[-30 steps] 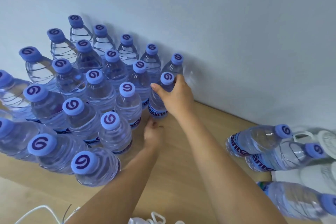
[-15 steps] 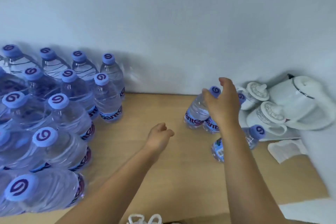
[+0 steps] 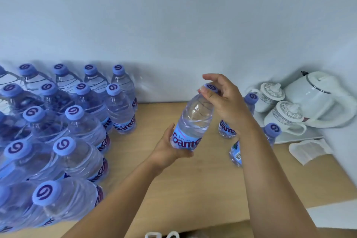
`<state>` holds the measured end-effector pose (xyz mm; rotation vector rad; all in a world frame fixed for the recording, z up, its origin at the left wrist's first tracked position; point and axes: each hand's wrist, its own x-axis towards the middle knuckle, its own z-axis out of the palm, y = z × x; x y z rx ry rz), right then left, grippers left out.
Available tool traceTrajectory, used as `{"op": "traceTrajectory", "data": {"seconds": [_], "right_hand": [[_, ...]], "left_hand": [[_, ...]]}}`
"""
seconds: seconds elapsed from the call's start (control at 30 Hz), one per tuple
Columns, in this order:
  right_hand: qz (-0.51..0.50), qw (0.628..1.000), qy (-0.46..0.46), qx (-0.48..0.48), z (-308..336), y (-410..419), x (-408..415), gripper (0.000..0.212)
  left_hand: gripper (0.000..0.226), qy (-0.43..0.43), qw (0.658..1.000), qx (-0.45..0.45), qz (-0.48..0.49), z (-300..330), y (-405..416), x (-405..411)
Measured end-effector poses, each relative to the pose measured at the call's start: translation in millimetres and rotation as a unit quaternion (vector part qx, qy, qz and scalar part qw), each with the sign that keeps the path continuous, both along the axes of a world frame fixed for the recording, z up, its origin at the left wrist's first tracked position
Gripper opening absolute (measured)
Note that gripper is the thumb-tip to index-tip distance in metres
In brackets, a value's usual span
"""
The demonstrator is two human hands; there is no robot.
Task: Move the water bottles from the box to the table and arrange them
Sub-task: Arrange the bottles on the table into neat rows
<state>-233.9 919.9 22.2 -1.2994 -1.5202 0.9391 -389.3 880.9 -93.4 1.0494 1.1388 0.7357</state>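
One water bottle held tilted above the table — right hand pinching its blue cap, left hand cupping the base, both grips closed on it. Arranged bottles stand massed at left; two loose bottles behind the right forearm, near a white kettle.

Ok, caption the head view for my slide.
Both hands hold one bottle above the table: left hand at its base, right hand at its cap.
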Motion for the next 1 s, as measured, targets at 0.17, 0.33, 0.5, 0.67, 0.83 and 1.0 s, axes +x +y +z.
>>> {"op": "traceTrajectory", "data": {"seconds": [0.17,0.33,0.5,0.67,0.83,1.0], "right_hand": [[0.001,0.995,0.097,-0.002,15,-12,-36,0.041],[-0.012,0.986,-0.142,-0.088,-3,-12,-70,0.058],[0.025,0.983,-0.166,-0.071,-11,-6,-111,0.066],[0.044,0.975,-0.213,-0.045,-39,-2,-147,0.043],[0.053,0.976,-0.202,-0.056,-68,0,-176,0.051],[0.049,0.980,-0.193,-0.022,-83,-1,-189,0.052]], "left_hand": [[0.065,0.031,0.993,0.044,0.109,10,-20,-12],[0.063,0.093,0.972,0.025,0.214,11,-33,-33],[0.061,0.054,0.966,0.005,0.252,8,-39,-56],[0.064,0.086,0.952,-0.094,0.278,-9,-52,-72],[0.065,0.073,0.952,-0.114,0.276,-30,-52,-81],[0.054,0.052,0.947,-0.135,0.286,-39,-41,-86]]}}
